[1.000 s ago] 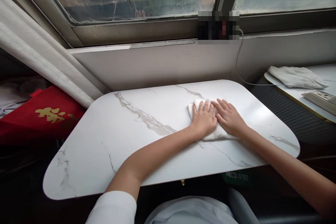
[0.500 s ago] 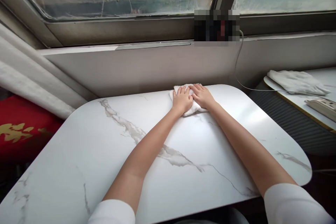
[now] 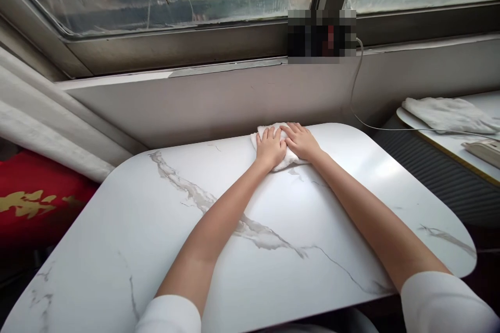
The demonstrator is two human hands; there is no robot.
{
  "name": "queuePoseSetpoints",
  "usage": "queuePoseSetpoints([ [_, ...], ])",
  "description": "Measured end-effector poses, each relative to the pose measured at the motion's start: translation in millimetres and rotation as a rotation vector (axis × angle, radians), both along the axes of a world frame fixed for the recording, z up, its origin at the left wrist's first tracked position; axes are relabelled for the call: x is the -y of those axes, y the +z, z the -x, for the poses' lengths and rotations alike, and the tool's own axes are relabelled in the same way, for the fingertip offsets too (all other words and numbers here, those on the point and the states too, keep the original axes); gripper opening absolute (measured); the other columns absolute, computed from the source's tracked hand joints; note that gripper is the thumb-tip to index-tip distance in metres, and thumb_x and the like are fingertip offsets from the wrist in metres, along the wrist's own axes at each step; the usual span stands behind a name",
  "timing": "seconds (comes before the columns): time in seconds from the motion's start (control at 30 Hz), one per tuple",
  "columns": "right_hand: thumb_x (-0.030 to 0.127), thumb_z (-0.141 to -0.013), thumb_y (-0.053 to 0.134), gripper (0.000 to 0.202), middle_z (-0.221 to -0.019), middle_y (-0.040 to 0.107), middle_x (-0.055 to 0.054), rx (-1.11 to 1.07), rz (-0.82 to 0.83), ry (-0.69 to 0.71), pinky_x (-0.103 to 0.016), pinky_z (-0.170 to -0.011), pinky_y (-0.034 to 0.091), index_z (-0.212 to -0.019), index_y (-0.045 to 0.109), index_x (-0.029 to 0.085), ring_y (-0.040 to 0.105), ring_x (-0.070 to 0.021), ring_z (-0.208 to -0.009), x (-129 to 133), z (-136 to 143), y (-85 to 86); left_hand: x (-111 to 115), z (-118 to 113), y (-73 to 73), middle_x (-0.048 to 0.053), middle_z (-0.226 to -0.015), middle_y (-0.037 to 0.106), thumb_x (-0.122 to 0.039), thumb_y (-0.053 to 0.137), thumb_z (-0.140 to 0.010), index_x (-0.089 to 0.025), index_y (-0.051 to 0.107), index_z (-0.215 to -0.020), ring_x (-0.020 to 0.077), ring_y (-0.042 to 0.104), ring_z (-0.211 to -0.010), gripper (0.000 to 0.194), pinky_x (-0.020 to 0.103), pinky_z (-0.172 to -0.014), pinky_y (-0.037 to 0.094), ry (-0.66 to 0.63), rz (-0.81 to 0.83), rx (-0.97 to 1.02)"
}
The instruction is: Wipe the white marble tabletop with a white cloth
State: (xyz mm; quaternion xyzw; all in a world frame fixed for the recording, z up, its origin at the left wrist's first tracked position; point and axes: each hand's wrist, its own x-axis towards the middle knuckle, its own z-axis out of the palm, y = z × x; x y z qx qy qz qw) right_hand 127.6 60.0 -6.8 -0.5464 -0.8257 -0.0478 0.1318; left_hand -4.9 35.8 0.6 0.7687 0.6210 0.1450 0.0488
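Note:
A folded white cloth (image 3: pixel 292 158) lies on the white marble-patterned table (image 3: pixel 320 281), close to its far edge. Flat on the cloth's left part rests my left hand (image 3: pixel 270 148), fingers stretched out and a little apart. My right hand (image 3: pixel 300 141) lies flat on the cloth's right part, with its fingers extended toward the left hand. The two hands almost touch at the fingertips. Both arms reach far forward over the tabletop. Part of the cloth is hidden beneath the palms.
A second white cloth (image 3: pixel 449 114) and a power strip (image 3: pixel 484 151) lie on another table at right. A cable (image 3: pixel 353 88) hangs from a blurred dark object (image 3: pixel 322 36) on the windowsill. At left are a pale curtain (image 3: pixel 50 119) and red fabric with gold markings (image 3: pixel 39 218).
The view has tilted slightly. My hands stay flat on the cloth, and relative to the table they have shifted at most a little to the left with it.

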Motion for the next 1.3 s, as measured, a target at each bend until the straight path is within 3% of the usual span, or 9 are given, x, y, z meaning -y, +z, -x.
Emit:
queuePoseSetpoints([
  [0.17, 0.03, -0.093, 0.026, 0.053, -0.15, 0.037, -0.013, 0.048, -0.01, 0.011, -0.051, -0.103, 0.034, -0.143, 0.039, 0.017, 0.034, -0.0328, -0.135, 58, -7, -3.1, 57, -1, 1.1, 0.01, -0.154, 0.031, -0.031, 0.025, -0.095, -0.014, 0.032, -0.146, 0.0252, 0.023, -0.143, 0.054, 0.052, -0.116, 0.016, -0.051, 0.019, -0.033],
  [0.37, 0.032, -0.095, 0.025, 0.054, -0.152, 0.032, -0.012, 0.021, -0.006, 0.013, -0.05, -0.109, 0.031, -0.146, 0.036, 0.019, 0.026, -0.0311, -0.141, 177, -19, -7.5, 166, -3, 6.1, 0.013, -0.155, 0.025, -0.031, 0.023, -0.096, -0.009, 0.028, -0.148, 0.03, 0.02, -0.143, 0.056, 0.058, -0.114, 0.019, -0.169, 0.063, -0.095],
  [0.47, 0.032, -0.095, 0.026, 0.058, -0.155, 0.028, -0.011, 0.018, -0.036, 0.022, -0.052, -0.109, 0.031, -0.152, 0.019, 0.024, 0.021, -0.0306, -0.143, 230, -21, -9.3, 213, 0, 8.8, 0.015, -0.155, 0.024, -0.033, 0.024, -0.096, -0.009, 0.028, -0.148, 0.0323, 0.02, -0.143, 0.057, 0.06, -0.112, 0.022, -0.254, 0.045, -0.156],
  [0.63, 0.03, -0.094, 0.029, 0.069, -0.155, 0.025, -0.011, 0.019, -0.074, 0.06, -0.055, -0.107, 0.034, -0.153, -0.006, 0.027, 0.021, -0.0317, -0.143, 268, -15, -10.0, 247, 8, 10.5, 0.018, -0.153, 0.026, -0.032, 0.025, -0.095, -0.006, 0.032, -0.146, 0.0357, 0.024, -0.141, 0.057, 0.062, -0.108, 0.03, -0.313, -0.012, -0.232],
  [0.77, 0.03, -0.092, 0.03, 0.069, -0.155, 0.028, -0.01, 0.02, -0.068, 0.063, -0.055, -0.106, 0.034, -0.153, -0.002, 0.028, 0.024, -0.0318, -0.142, 257, -10, -10.6, 239, 11, 10.5, 0.017, -0.154, 0.024, -0.031, 0.026, -0.094, -0.008, 0.031, -0.146, 0.0345, 0.023, -0.142, 0.057, 0.063, -0.108, 0.029, -0.298, 0.032, -0.224],
  [0.9, 0.03, -0.092, 0.03, 0.058, -0.151, 0.035, -0.011, 0.028, -0.027, 0.066, -0.052, -0.108, 0.032, -0.149, 0.028, 0.022, 0.028, -0.0317, -0.14, 218, -1, -8.3, 207, 17, 9.8, 0.015, -0.155, 0.024, -0.03, 0.027, -0.094, -0.009, 0.03, -0.147, 0.0328, 0.022, -0.142, 0.057, 0.062, -0.11, 0.024, -0.221, 0.067, -0.188],
  [1.0, 0.029, -0.091, 0.03, 0.052, -0.147, 0.042, -0.012, 0.015, -0.013, 0.064, -0.05, -0.106, 0.033, -0.141, 0.042, 0.02, 0.035, -0.0309, -0.136, 173, 13, -4.6, 169, 27, 7.9, 0.012, -0.155, 0.025, -0.029, 0.027, -0.094, -0.012, 0.03, -0.147, 0.0292, 0.023, -0.143, 0.056, 0.058, -0.113, 0.021, -0.139, 0.075, -0.139],
  [1.17, 0.028, -0.09, 0.029, 0.051, -0.144, 0.044, -0.013, -0.002, -0.003, 0.066, -0.047, -0.104, 0.033, -0.138, 0.045, 0.016, 0.038, -0.0314, -0.132, 92, 48, 0.7, 92, 55, 1.9, 0.007, -0.155, 0.028, -0.032, 0.027, -0.095, -0.017, 0.03, -0.147, 0.0244, 0.023, -0.143, 0.054, 0.053, -0.116, 0.016, -0.058, 0.057, -0.065],
  [1.3, 0.025, -0.09, 0.029, 0.049, -0.142, 0.046, -0.013, -0.042, 0.015, 0.046, -0.046, -0.103, 0.033, -0.135, 0.047, 0.016, 0.039, -0.0306, -0.129, 43, 71, 2.2, 43, 74, 0.0, 0.006, -0.154, 0.031, -0.032, 0.027, -0.096, -0.018, 0.032, -0.145, 0.0222, 0.023, -0.142, 0.052, 0.05, -0.117, 0.014, -0.004, 0.041, -0.026],
])
